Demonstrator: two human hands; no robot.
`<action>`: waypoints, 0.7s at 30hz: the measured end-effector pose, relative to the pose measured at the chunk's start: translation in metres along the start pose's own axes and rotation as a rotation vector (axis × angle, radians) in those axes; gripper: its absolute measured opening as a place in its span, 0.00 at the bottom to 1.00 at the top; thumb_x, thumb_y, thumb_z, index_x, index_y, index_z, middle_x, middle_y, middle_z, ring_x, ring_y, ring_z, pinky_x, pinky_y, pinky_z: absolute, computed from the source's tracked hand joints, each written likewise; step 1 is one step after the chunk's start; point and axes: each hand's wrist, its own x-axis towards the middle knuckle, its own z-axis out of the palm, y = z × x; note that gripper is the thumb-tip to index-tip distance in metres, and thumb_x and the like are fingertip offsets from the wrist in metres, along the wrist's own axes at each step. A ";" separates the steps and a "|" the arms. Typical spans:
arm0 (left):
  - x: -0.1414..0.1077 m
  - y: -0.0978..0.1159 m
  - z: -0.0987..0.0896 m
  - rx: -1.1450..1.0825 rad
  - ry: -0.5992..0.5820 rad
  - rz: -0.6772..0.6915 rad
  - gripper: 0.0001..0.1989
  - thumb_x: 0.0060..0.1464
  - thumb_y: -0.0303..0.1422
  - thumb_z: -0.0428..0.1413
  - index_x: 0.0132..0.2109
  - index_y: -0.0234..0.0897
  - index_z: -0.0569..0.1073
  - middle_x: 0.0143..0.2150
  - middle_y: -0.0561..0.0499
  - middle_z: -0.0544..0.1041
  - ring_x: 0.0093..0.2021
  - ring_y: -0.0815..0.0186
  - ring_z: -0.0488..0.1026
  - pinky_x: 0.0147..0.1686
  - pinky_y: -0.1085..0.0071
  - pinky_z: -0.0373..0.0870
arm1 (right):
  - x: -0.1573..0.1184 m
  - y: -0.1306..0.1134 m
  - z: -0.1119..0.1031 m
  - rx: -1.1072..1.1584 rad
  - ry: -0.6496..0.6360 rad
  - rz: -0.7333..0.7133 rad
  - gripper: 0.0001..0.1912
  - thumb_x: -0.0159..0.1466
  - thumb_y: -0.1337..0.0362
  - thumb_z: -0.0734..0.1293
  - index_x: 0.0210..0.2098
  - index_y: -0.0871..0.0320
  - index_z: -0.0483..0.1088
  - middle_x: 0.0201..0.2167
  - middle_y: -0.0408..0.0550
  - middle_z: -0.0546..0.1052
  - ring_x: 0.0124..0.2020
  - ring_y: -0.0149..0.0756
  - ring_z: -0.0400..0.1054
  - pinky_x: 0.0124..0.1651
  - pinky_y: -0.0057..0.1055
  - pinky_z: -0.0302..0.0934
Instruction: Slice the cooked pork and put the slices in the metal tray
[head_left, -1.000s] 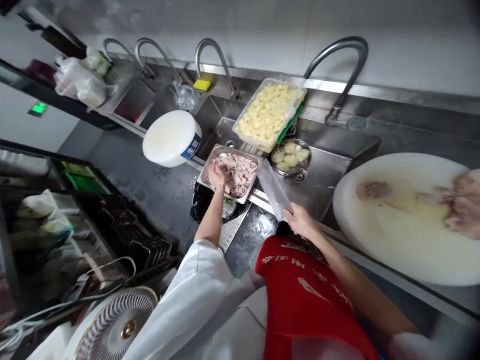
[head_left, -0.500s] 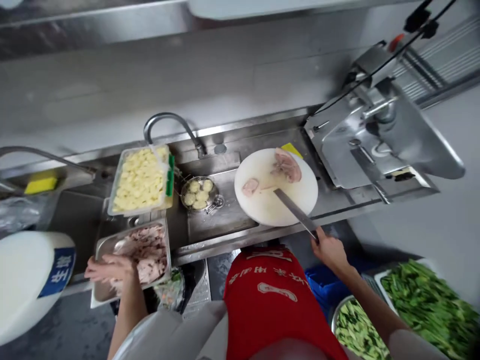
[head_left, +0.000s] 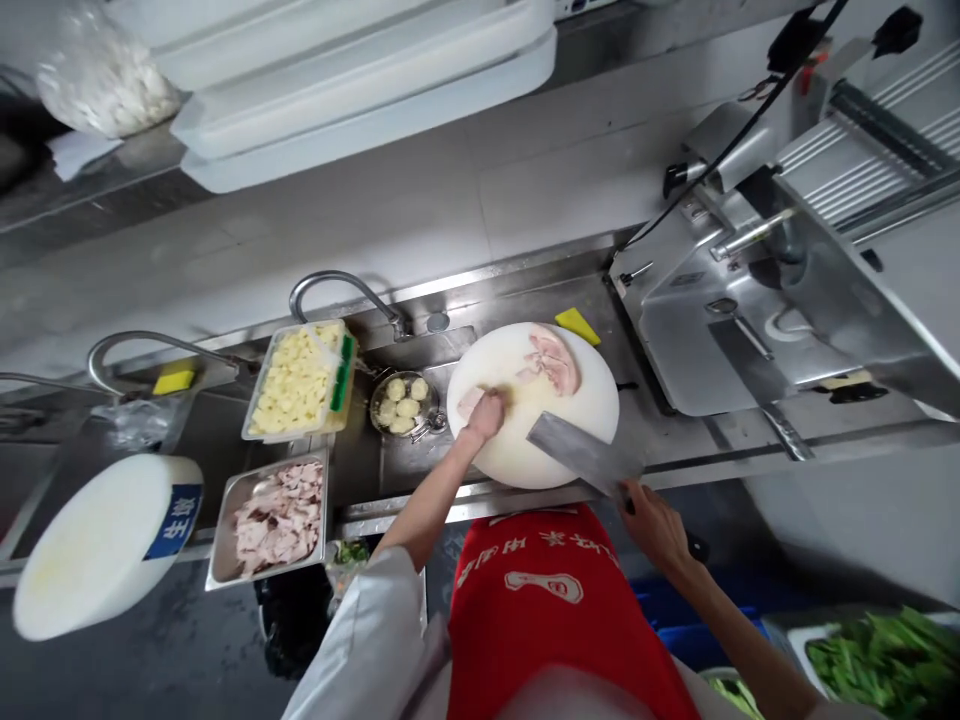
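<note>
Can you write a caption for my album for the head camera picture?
Left hand on a meat piece, right hand gripping a cleaver, over a round white chopping board.

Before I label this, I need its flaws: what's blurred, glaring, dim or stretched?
All in the head view: cleaver looks smeared near its handle, probably from motion; glare runs along the steel ledge; greens at lower right look stretched, as by a wide lens; floor dim.
</note>
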 end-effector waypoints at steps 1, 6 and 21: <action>0.009 0.007 0.010 0.033 -0.039 -0.044 0.13 0.53 0.15 0.49 0.33 0.33 0.74 0.38 0.38 0.76 0.37 0.61 0.72 0.38 0.67 0.67 | -0.004 0.008 0.000 0.009 0.000 0.004 0.11 0.65 0.65 0.63 0.48 0.55 0.65 0.40 0.49 0.77 0.40 0.40 0.74 0.34 0.29 0.58; 0.013 0.017 0.025 0.094 -0.143 -0.130 0.14 0.53 0.16 0.49 0.43 0.30 0.75 0.39 0.36 0.76 0.37 0.58 0.74 0.38 0.64 0.66 | -0.018 0.031 -0.002 0.049 -0.002 0.037 0.11 0.65 0.64 0.62 0.48 0.55 0.65 0.40 0.49 0.78 0.38 0.40 0.74 0.31 0.29 0.57; -0.304 -0.155 -0.090 -0.065 0.719 -1.123 0.12 0.52 0.29 0.54 0.44 0.30 0.73 0.29 0.50 0.73 0.30 0.67 0.71 0.34 0.73 0.69 | 0.004 -0.020 -0.010 0.018 -0.100 -0.013 0.23 0.64 0.51 0.58 0.55 0.53 0.66 0.45 0.62 0.79 0.36 0.55 0.76 0.34 0.45 0.65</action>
